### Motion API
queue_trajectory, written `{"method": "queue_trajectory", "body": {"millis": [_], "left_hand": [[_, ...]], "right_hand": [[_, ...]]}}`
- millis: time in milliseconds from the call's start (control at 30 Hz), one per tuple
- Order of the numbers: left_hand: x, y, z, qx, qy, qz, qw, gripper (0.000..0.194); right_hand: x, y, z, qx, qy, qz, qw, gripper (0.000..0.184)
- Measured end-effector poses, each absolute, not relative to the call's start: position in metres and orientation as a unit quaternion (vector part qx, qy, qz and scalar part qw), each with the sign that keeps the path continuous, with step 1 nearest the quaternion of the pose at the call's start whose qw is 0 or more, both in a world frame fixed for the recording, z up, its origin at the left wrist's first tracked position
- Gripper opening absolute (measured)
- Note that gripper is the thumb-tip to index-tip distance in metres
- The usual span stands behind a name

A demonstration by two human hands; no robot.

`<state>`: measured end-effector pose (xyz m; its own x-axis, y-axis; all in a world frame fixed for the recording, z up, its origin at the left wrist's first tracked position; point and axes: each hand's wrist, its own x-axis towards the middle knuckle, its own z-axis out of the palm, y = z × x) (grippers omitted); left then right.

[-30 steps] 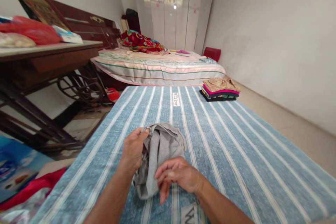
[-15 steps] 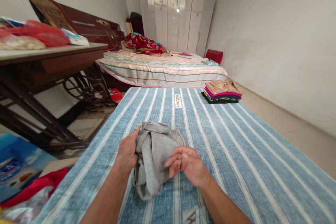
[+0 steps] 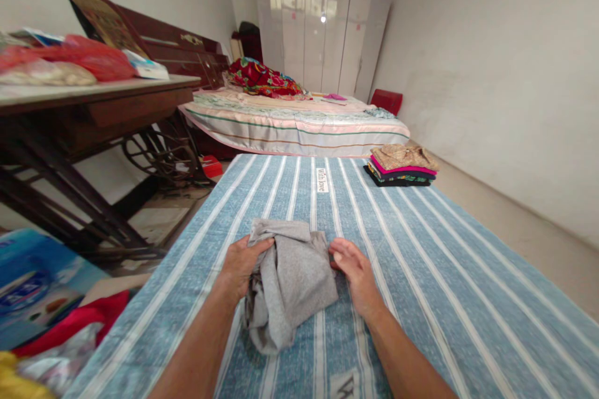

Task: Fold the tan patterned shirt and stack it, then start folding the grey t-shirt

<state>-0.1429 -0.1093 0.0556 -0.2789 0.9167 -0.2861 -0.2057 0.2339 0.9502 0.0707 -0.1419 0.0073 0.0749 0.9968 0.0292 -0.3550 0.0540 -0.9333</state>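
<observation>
A crumpled grey garment (image 3: 290,277) lies on the blue-and-white striped mattress (image 3: 421,262) in front of me. My left hand (image 3: 241,265) grips the garment's left side, fingers curled into the cloth. At the garment's right edge, my right hand (image 3: 353,271) pinches the cloth with its fingertips. Both forearms reach in from the bottom of the view.
A stack of folded clothes (image 3: 402,165) sits at the mattress's far right corner. A second bed (image 3: 299,121) with a red floral bundle lies beyond. A dark wooden table (image 3: 93,103) with bags stands on the left; red and yellow cloth (image 3: 70,330) lies at lower left.
My right hand moved from on top of the garment to its right edge. The garment has been spread a little wider and lies flatter on the mattress. The view shifted slightly.
</observation>
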Motion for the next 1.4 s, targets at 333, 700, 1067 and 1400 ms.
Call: {"method": "queue_trajectory", "body": {"millis": [333, 700, 1067, 1400], "left_hand": [[-0.146, -0.108, 0.045, 0.313, 0.591, 0.555, 0.494, 0.032], [-0.166, -0.100, 0.063, 0.172, 0.542, 0.696, 0.440, 0.012], [-0.164, -0.099, 0.062, 0.128, 0.497, 0.696, 0.501, 0.014], [-0.165, -0.103, 0.065, 0.171, 0.425, 0.699, 0.549, 0.022]], "right_hand": [[0.062, -0.161, 0.014, -0.395, -0.545, 0.530, 0.516, 0.027], [0.055, -0.170, 0.016, -0.394, -0.516, 0.596, 0.472, 0.028], [0.051, -0.167, 0.008, -0.448, -0.557, 0.494, 0.494, 0.029], [0.051, -0.167, 0.010, -0.481, -0.605, 0.411, 0.484, 0.024]]}}
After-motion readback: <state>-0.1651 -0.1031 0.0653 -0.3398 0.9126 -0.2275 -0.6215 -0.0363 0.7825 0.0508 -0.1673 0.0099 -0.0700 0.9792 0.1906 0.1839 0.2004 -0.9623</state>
